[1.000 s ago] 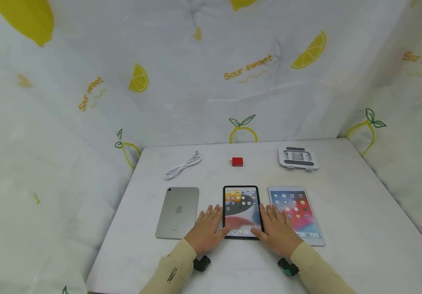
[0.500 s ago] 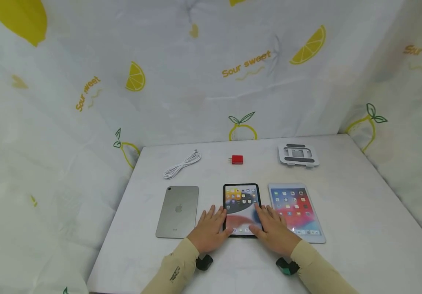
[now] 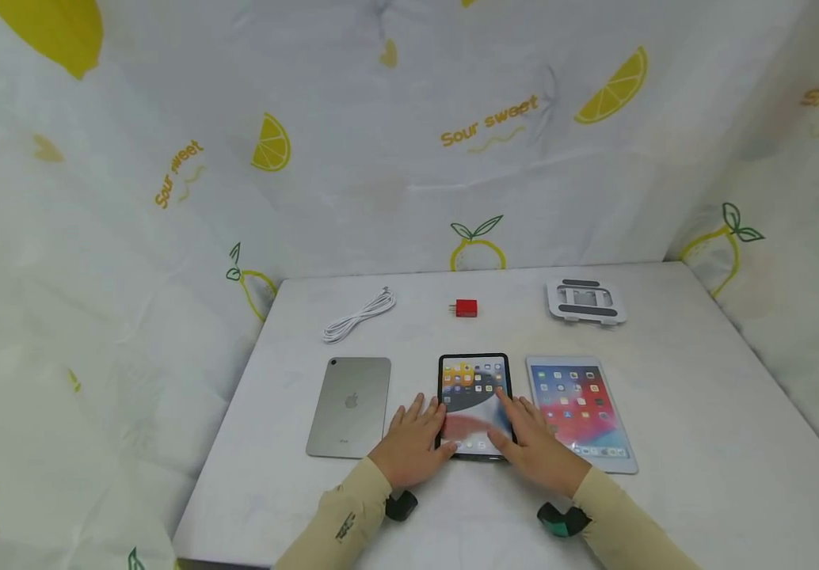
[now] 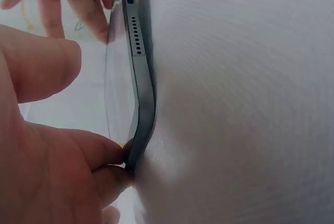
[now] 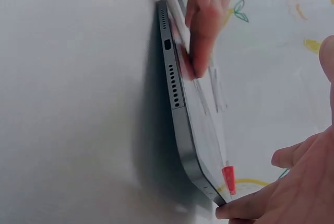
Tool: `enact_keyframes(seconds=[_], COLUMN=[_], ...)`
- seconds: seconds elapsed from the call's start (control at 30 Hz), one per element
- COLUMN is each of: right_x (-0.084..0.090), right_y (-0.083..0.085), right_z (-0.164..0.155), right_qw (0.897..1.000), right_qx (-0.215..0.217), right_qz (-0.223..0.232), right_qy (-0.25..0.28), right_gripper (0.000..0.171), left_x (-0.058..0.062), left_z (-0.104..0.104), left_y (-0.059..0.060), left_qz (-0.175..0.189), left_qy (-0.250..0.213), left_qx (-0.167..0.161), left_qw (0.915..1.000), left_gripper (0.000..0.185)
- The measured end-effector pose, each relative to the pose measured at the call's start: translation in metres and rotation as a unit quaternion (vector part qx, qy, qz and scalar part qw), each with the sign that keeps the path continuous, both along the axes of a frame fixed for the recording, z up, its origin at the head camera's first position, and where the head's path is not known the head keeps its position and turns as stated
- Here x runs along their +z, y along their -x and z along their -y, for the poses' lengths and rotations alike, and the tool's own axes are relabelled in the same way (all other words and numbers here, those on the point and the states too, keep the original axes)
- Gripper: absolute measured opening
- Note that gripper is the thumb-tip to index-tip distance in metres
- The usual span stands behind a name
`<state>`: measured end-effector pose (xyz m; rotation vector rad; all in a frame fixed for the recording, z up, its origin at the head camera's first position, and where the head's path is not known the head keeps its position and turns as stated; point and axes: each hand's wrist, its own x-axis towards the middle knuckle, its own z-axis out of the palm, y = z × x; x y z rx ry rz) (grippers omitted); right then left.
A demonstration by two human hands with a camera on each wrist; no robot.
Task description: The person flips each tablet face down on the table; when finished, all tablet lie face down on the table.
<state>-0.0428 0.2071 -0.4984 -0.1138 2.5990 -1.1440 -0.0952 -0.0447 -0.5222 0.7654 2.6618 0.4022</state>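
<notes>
A black-framed tablet [image 3: 477, 413] lies screen up at the middle of the table, its home screen lit. My left hand [image 3: 408, 448] has its fingers extended along the tablet's left edge, with the thumb near the lower left corner. Along the right edge lies my right hand [image 3: 539, 453], one finger reaching over the screen's border and the thumb near the bottom. In the left wrist view, fingertips touch the grey metal side [image 4: 145, 91] of the tablet. The right wrist view shows the charging port [image 5: 167, 44] and speaker holes along its lower edge.
A silver tablet [image 3: 349, 416] lies back up on the left, a white-framed tablet [image 3: 580, 404] screen up on the right. Behind are a coiled white cable [image 3: 359, 315], a red charger plug [image 3: 466, 308] and a folded white stand [image 3: 586, 301]. Lemon-printed curtains surround the table.
My right hand's fingers have moved from beside the tablet's right edge to over the screen's border. The left hand has drawn in slightly against the left edge. The view has shifted a little.
</notes>
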Motion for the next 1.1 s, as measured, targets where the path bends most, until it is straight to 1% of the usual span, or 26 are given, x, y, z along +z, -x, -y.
enact_keyframes(seconds=[0.17,0.27,0.33,0.4,0.5,0.6,0.7,0.83,0.9,0.97,1.03,1.1], right_x=[0.016,0.028,0.036,0.044,0.053,0.059,0.057,0.049,0.043,0.036,0.028,0.021], right_y=[-0.005,-0.01,-0.013,-0.015,-0.017,-0.017,-0.015,-0.013,-0.011,-0.009,-0.007,-0.005], right_z=[0.001,0.004,0.007,0.01,0.016,0.022,0.029,0.034,0.035,0.035,0.036,0.036], right_qw=[1.0,0.999,0.999,0.997,0.994,0.991,0.989,0.985,0.984,0.984,0.985,0.986], right_qx=[0.001,0.001,-0.001,0.001,0.014,0.034,0.056,0.068,0.068,0.07,0.076,0.082], right_qz=[-0.016,-0.032,-0.046,-0.066,-0.09,-0.095,-0.086,-0.075,-0.067,-0.062,-0.055,-0.05], right_qy=[0.007,0.017,0.023,0.035,0.063,0.087,0.104,0.137,0.151,0.153,0.147,0.136], right_gripper=[0.085,0.083,0.082,0.081,0.079,0.077,0.076,0.077,0.077,0.077,0.077,0.076], left_x=[0.003,0.005,0.005,0.004,0.003,0.007,0.014,0.023,0.023,0.022,0.02,0.019], left_z=[-0.001,-0.003,-0.005,-0.008,-0.013,-0.018,-0.018,-0.014,-0.01,-0.006,-0.002,0.002], left_y=[0.0,-0.001,0.0,0.001,0.002,0.002,0.003,0.005,0.006,0.006,0.006,0.006], left_qz=[0.003,-0.002,-0.003,0.001,0.014,0.015,0.016,0.006,-0.001,0.0,0.003,-0.001], left_qy=[-0.017,-0.022,-0.028,-0.043,-0.082,-0.127,-0.171,-0.233,-0.256,-0.274,-0.287,-0.299], left_qx=[0.003,-0.003,-0.013,-0.03,-0.058,-0.071,-0.055,-0.033,-0.03,-0.027,-0.023,-0.022], left_qw=[0.9998,0.9998,0.9995,0.9986,0.9949,0.9893,0.9835,0.972,0.9662,0.9614,0.9576,0.9539], left_gripper=[0.081,0.074,0.068,0.064,0.061,0.06,0.061,0.058,0.056,0.059,0.063,0.067])
